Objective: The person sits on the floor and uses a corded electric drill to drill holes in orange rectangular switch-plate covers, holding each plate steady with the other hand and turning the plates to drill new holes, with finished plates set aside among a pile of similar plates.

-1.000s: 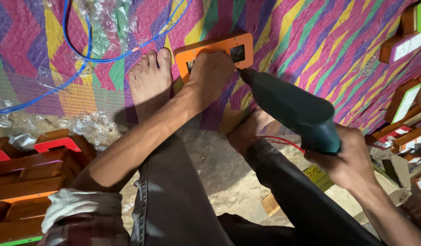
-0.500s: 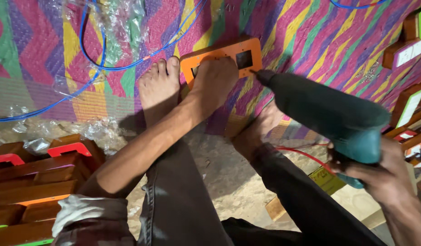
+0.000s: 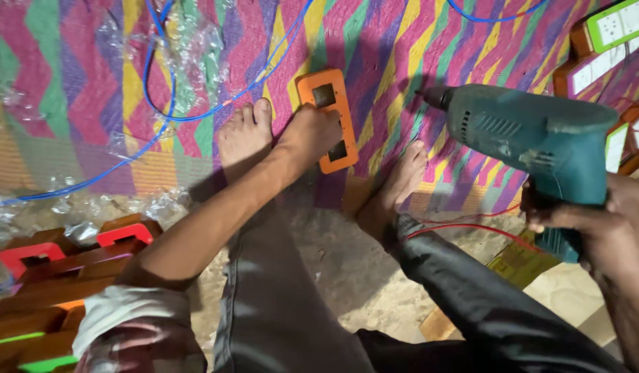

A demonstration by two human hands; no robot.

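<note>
We are pressing our left hand (image 3: 312,135) flat on the orange switch plate (image 3: 327,119), which is lying on the zigzag mat (image 3: 416,41) between our 2 bare feet. It is looking stiff, light and apt to slide, so holding its edges suits it. Our right hand (image 3: 596,224) is wrapping closed around the green drill (image 3: 533,141), which is looking heavy, by its handle.

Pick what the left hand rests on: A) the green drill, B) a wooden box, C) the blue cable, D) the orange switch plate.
D: the left hand lies on the orange plate on the mat, while the right hand grips the drill.
</note>
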